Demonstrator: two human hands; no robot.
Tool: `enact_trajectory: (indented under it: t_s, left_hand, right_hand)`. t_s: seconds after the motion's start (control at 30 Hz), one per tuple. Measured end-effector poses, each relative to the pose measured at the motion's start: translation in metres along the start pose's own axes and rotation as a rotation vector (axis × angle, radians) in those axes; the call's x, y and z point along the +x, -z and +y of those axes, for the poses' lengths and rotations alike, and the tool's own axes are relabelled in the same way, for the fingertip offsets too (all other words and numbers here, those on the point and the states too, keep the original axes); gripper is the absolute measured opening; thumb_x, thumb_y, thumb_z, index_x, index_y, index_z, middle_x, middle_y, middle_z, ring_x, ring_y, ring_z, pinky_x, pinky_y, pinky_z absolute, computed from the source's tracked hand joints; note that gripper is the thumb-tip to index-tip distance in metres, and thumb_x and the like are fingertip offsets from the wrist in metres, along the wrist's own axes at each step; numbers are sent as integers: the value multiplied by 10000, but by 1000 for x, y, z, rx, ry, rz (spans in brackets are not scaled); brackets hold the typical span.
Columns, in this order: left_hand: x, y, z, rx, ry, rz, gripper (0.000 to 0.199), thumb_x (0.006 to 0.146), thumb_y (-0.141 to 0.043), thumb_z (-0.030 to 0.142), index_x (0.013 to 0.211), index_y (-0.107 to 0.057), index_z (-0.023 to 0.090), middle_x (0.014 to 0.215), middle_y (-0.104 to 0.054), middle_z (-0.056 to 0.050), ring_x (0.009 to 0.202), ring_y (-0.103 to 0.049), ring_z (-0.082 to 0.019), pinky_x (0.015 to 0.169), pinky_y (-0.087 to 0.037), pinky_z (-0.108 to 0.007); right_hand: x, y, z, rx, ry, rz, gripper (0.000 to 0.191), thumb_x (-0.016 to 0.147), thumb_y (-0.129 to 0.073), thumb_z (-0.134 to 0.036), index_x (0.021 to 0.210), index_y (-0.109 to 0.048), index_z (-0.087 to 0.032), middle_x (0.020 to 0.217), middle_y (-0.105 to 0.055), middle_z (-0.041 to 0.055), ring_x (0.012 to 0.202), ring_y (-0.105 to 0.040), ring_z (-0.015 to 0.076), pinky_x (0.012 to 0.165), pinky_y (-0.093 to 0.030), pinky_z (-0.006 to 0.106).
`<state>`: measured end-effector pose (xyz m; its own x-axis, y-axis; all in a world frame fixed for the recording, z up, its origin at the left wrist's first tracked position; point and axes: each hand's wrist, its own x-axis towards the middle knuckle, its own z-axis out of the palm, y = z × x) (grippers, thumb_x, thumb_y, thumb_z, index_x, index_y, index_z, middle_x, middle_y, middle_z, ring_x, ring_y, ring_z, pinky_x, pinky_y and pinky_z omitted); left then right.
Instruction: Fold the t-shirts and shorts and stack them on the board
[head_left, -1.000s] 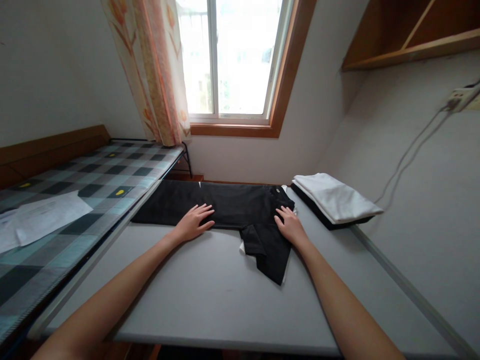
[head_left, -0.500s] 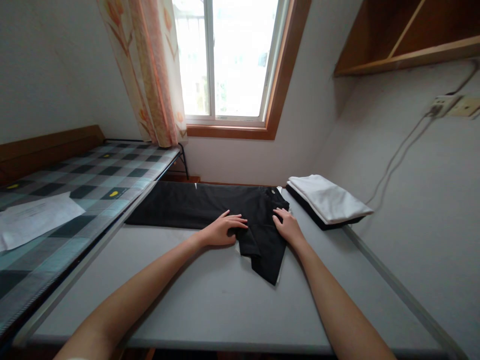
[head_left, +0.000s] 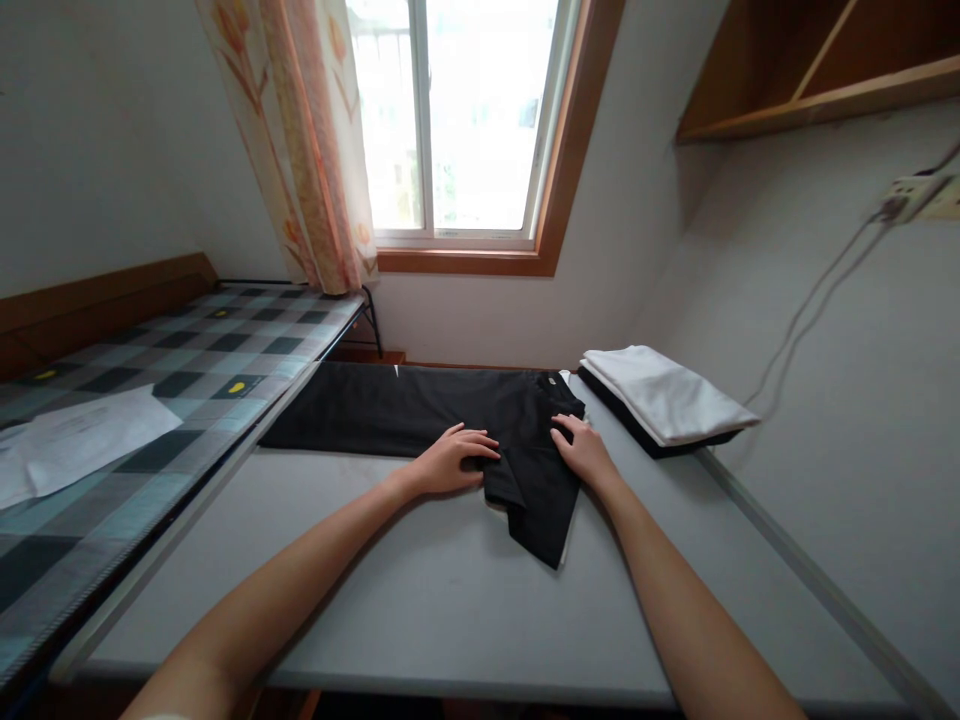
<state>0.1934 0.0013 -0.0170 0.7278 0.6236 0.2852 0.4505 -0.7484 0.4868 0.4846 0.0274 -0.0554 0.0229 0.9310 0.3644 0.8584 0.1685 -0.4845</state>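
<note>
A black garment [head_left: 390, 410], like a pair of trousers, lies across the far part of the grey table [head_left: 450, 600]. One part of it is folded over near the middle, and a pointed flap hangs toward me. My left hand [head_left: 455, 460] rests on the edge of that fold, fingers spread and pointing right. On the garment's right side, below its waistband, lies my right hand [head_left: 583, 448], fingers apart. Neither hand has cloth visibly gripped between its fingers. A folded white cloth [head_left: 667, 390] sits on a black one to the right.
At the left is a bed with a checked mattress [head_left: 255, 350] and white papers [head_left: 82, 440] on it. A curtain [head_left: 307, 150] hangs by the window. A wooden shelf [head_left: 825, 105] and a cable [head_left: 810, 290] are on the right wall.
The view has shifted slightly, so most things appear a little further right. Both hands stay at almost the same places on the black garment.
</note>
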Motion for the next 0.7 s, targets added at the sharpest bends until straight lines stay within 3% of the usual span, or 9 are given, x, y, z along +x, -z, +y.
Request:
enact_trajectory:
  t_s: [0.13, 0.23, 0.3, 0.43, 0.5, 0.57, 0.63, 0.7]
  left_hand:
    - [5, 1, 12, 121, -150, -58, 433, 788, -609, 160, 1199, -654, 287, 1284, -629, -35, 1182, -562, -202, 1115, -285, -413]
    - [9, -4, 21, 148, -186, -67, 309, 803, -623, 197, 1088, -711, 276, 1183, -674, -38, 1088, -598, -203, 988, -405, -339]
    - [13, -9, 20, 55, -80, 46, 173, 861, -589, 283, 929, -738, 227, 1033, -706, -45, 946, -633, -187, 866, -458, -300]
    - [21, -17, -1, -313, 320, 345, 473, 914, -467, 485, 634, -625, 139, 590, -572, -6, 545, -539, -120, 517, -426, -229]
    - [22, -18, -13, -472, 464, 426, 424, 870, -516, 510, 720, -631, 130, 529, -498, 31, 443, -469, -92, 413, -367, -203]
    - [21, -17, -22, -586, 516, 483, 386, 817, -597, 466, 1019, -632, 139, 557, -484, 65, 408, -449, -74, 376, -362, -184]
    - [19, -16, -23, -629, 495, 539, 566, 796, -631, 402, 1298, -491, 183, 587, -471, 92, 419, -453, -69, 390, -397, -178]
    - [16, -15, -20, -568, 440, 570, 591, 809, -622, 361, 1355, -453, 210, 624, -505, 80, 488, -495, -81, 458, -451, -191]
  right_hand:
    - [0, 0, -3, -11, 12, 3, 338, 846, -527, -256, 1097, -714, -131, 1256, -645, 155, 1255, -534, 286, 1083, -390, 448]
    - [0, 5, -6, 30, 3, -19, 316, 827, -542, -264, 1052, -729, -144, 1246, -653, 148, 1261, -527, 292, 1077, -389, 453]
    - [0, 11, -9, 101, -14, -38, 303, 817, -557, -291, 1024, -736, -161, 1194, -683, 133, 1215, -565, 294, 1053, -410, 453]
    - [2, 25, -17, 314, -15, -36, 321, 821, -560, -391, 982, -739, -179, 1057, -734, 105, 1032, -660, 281, 961, -469, 438]
    - [4, 30, -22, 425, -4, -12, 352, 831, -547, -447, 942, -738, -173, 1019, -739, 106, 992, -667, 274, 926, -483, 418]
    - [4, 32, -24, 524, -13, 18, 405, 848, -517, -502, 942, -726, -168, 988, -739, 107, 965, -670, 262, 885, -497, 394]
    - [4, 32, -25, 581, -25, 29, 455, 860, -492, -537, 1010, -705, -164, 959, -737, 101, 926, -673, 243, 839, -511, 370]
    - [3, 30, -24, 559, -4, 1, 463, 861, -499, -536, 1077, -685, -171, 953, -733, 90, 908, -670, 230, 825, -511, 357]
